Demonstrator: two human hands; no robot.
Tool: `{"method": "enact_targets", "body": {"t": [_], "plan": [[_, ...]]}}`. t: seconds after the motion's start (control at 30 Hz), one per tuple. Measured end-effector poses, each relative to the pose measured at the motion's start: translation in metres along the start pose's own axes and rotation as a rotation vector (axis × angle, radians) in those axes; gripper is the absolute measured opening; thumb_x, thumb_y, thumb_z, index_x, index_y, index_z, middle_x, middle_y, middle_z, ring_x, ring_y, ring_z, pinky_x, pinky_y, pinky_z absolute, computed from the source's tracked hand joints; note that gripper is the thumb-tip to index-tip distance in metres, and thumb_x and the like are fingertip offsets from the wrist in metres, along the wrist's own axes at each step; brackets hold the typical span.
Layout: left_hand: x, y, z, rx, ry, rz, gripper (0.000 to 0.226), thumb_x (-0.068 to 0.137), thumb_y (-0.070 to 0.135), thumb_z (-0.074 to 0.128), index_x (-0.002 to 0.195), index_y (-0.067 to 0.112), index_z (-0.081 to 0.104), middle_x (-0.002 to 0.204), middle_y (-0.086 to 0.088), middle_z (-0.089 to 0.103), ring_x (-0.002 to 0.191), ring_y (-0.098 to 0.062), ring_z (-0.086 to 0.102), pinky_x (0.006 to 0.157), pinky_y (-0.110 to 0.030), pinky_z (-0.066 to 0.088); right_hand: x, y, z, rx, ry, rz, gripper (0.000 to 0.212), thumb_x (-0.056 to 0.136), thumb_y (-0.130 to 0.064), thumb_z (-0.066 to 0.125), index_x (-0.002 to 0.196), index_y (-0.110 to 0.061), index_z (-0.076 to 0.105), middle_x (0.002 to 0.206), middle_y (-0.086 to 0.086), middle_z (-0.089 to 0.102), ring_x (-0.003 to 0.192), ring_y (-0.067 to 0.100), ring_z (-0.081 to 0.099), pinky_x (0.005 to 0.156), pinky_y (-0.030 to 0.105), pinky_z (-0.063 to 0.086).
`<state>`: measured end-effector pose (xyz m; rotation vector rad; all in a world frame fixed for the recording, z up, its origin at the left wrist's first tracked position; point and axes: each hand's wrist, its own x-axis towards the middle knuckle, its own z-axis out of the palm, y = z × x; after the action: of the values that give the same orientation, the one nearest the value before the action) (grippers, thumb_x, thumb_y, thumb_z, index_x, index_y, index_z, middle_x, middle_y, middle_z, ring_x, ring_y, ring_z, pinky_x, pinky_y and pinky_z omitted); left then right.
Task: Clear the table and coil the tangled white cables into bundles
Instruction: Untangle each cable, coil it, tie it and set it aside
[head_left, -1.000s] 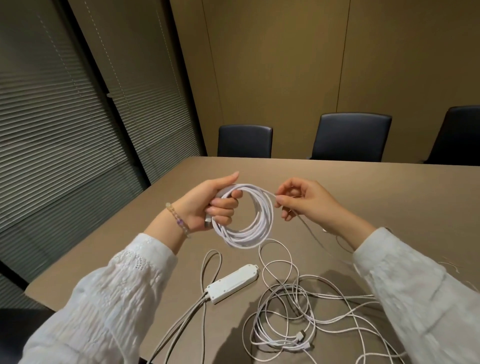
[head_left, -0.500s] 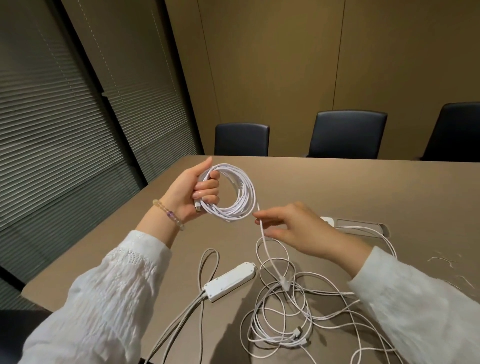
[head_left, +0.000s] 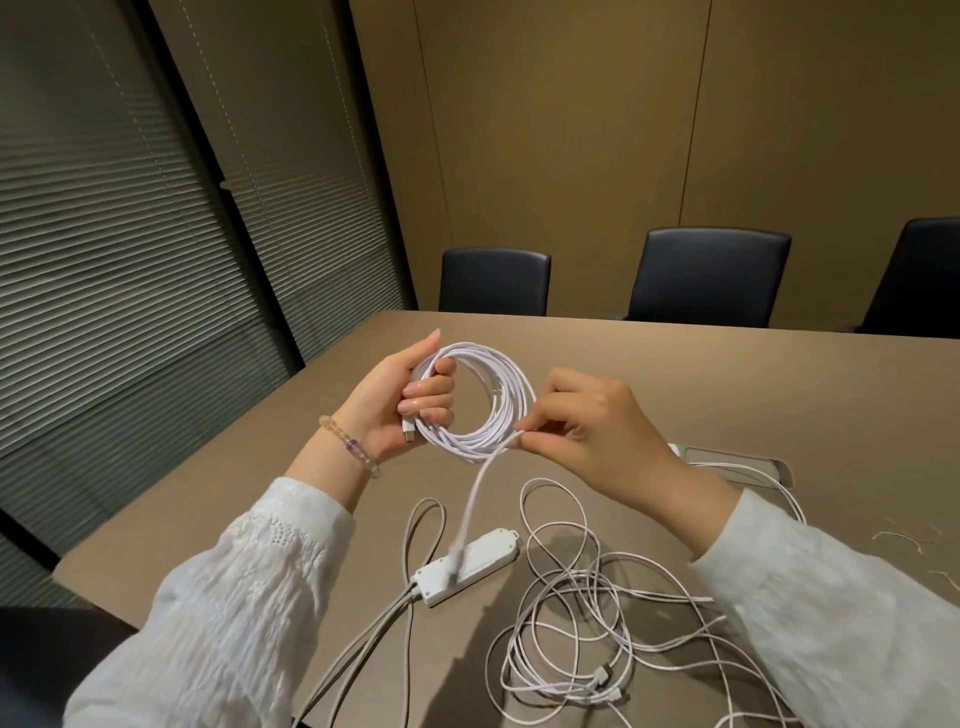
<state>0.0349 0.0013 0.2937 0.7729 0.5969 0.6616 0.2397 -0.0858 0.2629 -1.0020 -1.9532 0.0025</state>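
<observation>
A white coil (head_left: 483, 402) is held above the table (head_left: 727, 374), gripped at its left side by the left hand (head_left: 402, 400), fingers curled through the loop, thumb up along the outside. One plug end (head_left: 410, 432) sticks out just below those fingers. The cable's free tail (head_left: 475, 493) is pinched by the right hand (head_left: 597, 431) at the coil's lower right edge, thumb and forefinger closed on it, other fingers curled. From the pinch the tail hangs down, its blurred end in front of the power strip (head_left: 467, 566).

The strip lies flat on the table below the coil, with grey leads (head_left: 358, 644) running off toward the near edge. To its right a loose tangle (head_left: 576, 623) of white cables is spread on the table, under the right forearm, with connectors seen at its near side. A floor-box lid (head_left: 737, 460) is set in the table behind the right hand; cables run to it. Three dark chairs (head_left: 709, 278) are lined up along the far side.
</observation>
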Motion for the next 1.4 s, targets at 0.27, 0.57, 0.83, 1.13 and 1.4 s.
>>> {"method": "enact_targets", "body": {"t": [0.27,0.57,0.83,1.13,1.4], "plan": [[0.008,-0.017,0.015,-0.141,-0.033,0.039,0.046,0.101,0.046,0.042,0.069,0.013,0.047,0.04,0.004,0.038,0.031,-0.008,0.035,0.037,-0.015,0.035,0.014,-0.006,0.01,-0.019,0.103,0.092,0.022,0.071,-0.022,0.083,0.065,-0.01,0.066,0.067,-0.003,0.054,0.057,0.007,0.046,0.052,0.019,0.039],[0.013,-0.027,0.026,-0.35,0.064,0.14,0.044,0.097,0.039,0.051,0.061,0.013,0.056,0.049,0.005,0.053,0.043,-0.008,0.057,0.054,-0.025,0.056,0.014,-0.001,0.0,0.119,0.267,0.23,0.03,0.072,-0.015,0.082,0.06,-0.012,0.055,0.065,-0.006,0.046,0.059,0.009,0.043,0.055,0.01,0.033],[0.014,-0.037,0.044,-0.285,0.083,0.155,0.054,0.098,0.045,0.045,0.084,0.0,0.072,0.09,-0.016,0.074,0.078,-0.027,0.074,0.076,-0.045,0.058,0.009,0.008,-0.003,-0.155,0.051,0.172,0.038,0.072,-0.01,0.078,0.06,-0.021,0.045,0.069,-0.004,0.043,0.058,0.014,0.042,0.052,0.026,0.037],[0.019,-0.037,0.037,-0.109,-0.009,0.017,0.043,0.104,0.039,0.033,0.069,0.015,0.044,0.038,0.008,0.032,0.027,-0.004,0.029,0.034,-0.018,0.038,-0.011,0.011,-0.009,0.088,-0.199,0.207,0.011,0.08,-0.025,0.076,0.078,-0.019,0.066,0.081,-0.01,0.058,0.068,0.007,0.052,0.061,0.013,0.04],[0.024,-0.04,0.036,-0.086,0.012,0.045,0.05,0.1,0.051,0.039,0.067,0.014,0.047,0.037,0.008,0.034,0.027,-0.005,0.03,0.035,-0.015,0.033,-0.037,0.008,0.007,0.153,-0.091,0.192,0.002,0.079,-0.011,0.076,0.08,-0.011,0.075,0.095,-0.003,0.06,0.067,0.006,0.055,0.064,0.011,0.04]]}}
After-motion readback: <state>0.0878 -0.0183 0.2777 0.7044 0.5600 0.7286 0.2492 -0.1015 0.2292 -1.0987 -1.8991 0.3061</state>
